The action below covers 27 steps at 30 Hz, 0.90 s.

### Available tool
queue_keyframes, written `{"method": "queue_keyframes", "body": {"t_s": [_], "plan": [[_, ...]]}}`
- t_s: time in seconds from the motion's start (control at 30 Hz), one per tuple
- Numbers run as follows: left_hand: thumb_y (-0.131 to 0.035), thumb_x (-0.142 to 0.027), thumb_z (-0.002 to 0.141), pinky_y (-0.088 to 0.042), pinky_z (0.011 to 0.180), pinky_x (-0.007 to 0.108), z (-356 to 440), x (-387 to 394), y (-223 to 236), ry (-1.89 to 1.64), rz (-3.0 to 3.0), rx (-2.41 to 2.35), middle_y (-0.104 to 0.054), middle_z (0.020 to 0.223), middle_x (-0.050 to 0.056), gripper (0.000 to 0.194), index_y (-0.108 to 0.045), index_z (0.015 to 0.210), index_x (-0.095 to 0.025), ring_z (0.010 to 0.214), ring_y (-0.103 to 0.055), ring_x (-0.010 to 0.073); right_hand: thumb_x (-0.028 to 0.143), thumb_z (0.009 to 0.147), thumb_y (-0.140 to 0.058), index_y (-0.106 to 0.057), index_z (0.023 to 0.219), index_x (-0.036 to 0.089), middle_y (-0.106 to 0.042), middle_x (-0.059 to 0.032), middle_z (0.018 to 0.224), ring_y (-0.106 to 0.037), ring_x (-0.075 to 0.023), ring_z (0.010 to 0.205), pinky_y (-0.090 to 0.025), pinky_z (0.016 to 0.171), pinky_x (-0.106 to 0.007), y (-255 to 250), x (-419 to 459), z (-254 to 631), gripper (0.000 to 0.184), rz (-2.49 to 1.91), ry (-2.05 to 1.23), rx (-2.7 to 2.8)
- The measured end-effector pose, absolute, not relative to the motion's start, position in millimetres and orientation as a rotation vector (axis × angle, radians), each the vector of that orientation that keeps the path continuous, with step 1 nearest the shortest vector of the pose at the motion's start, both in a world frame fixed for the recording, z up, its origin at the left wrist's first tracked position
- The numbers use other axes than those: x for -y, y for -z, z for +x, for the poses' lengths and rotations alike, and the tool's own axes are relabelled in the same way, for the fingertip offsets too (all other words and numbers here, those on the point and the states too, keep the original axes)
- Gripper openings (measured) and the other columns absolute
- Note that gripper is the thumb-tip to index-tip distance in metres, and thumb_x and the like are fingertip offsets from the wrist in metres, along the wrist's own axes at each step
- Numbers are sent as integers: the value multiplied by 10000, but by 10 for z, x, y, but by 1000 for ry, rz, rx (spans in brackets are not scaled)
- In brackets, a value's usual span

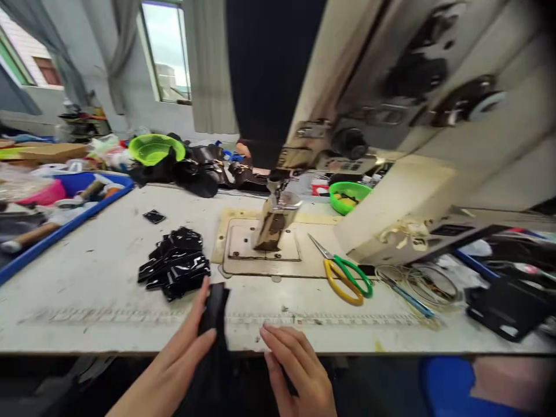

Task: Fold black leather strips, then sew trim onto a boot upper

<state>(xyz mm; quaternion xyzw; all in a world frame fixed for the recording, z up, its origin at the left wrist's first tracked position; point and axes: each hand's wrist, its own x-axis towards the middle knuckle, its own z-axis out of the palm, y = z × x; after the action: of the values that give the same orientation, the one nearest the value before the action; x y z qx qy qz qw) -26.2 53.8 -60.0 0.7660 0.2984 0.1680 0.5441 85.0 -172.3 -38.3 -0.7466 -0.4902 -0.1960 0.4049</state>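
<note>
Holding black strip [215,310], yellow-laden bowl [354,188] beyond

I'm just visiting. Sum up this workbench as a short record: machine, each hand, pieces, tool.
Machine: sewing machine on a white table
Left hand: black strip between thumb and fingers
Right hand: at the table's near edge, nothing visibly held
Pieces: glossy black pile
Tool: scissors, green and yellow handles

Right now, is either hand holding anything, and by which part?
The left hand holds a black strip along its left edge, between thumb and fingers. The right hand, fingers loosely bent, shows nothing held.
</note>
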Motion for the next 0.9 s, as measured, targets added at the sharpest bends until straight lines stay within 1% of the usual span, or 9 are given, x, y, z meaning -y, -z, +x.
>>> {"method": "queue_keyframes", "body": {"t_s": [0.03,0.1,0.17,0.33,0.43,0.53,0.7,0.77,0.9], "plan": [[-661,-702,774,-500,1085,415,-80,-402,517,-247,1810,-587,-537,1503,22,828,-424,1514,-415,1377,-518,312,23,940,-525,-602,1295,196,-747,-68,1064,-694,-191,953,-606,830,-313,338,1743,851,402,-1870,446,1197],[-651,-696,763,-574,968,426,191,-204,387,-96,1791,-522,-623,1359,73,922,-326,1567,-381,1107,-686,293,51,958,-547,-588,1298,211,-734,-57,1014,-684,-183,904,-602,784,-288,293,1793,872,378,-1871,372,1124],[-658,-671,767,-603,898,410,329,-97,335,-66,1756,-526,-657,1266,80,914,-326,1562,-367,959,-722,265,103,965,-587,-587,1285,225,-717,-55,1017,-680,-193,918,-599,792,-293,292,1815,917,343,-1905,318,1058],[-645,-643,840,-579,999,384,261,-16,379,-87,1637,-471,-597,1428,32,614,-521,1393,-405,1290,-602,289,164,965,-616,-591,1232,239,-654,-40,980,-668,-188,902,-582,765,-275,291,1646,1059,279,-1906,194,900],[-628,-667,847,-485,1132,416,185,39,347,-88,1612,-438,-523,1519,-24,609,-499,1401,-450,1436,-465,285,156,961,-602,-593,1216,236,-622,-46,999,-654,-190,909,-574,777,-278,232,1497,1132,267,-1863,182,868],[-553,-670,896,-408,1192,447,168,116,223,-15,1480,-462,-570,1473,-46,604,-406,1457,-501,1440,-464,265,91,906,-608,-580,1056,233,-598,-24,943,-630,-163,816,-567,706,-232,168,1426,1184,208,-1823,119,849],[-442,-641,954,-559,1004,461,154,189,-60,40,1388,-427,-705,1187,28,648,-232,1548,-491,1092,-716,284,62,882,-608,-542,901,248,-611,0,895,-632,-148,789,-545,696,-215,39,1501,1211,198,-1773,6,949],[-432,-657,952,-589,910,430,137,190,-105,78,1343,-430,-710,1110,34,680,-187,1564,-488,937,-741,260,124,932,-613,-561,898,249,-633,6,852,-657,-161,800,-548,724,-242,-61,1566,1213,140,-1728,-78,954],[-426,-684,956,-554,916,420,102,181,-48,50,1145,-382,-688,994,17,728,-143,1575,-425,793,-710,199,230,949,-678,-651,885,239,-653,53,712,-649,-125,677,-531,690,-210,-297,1644,1251,70,-1623,-411,878]]}}
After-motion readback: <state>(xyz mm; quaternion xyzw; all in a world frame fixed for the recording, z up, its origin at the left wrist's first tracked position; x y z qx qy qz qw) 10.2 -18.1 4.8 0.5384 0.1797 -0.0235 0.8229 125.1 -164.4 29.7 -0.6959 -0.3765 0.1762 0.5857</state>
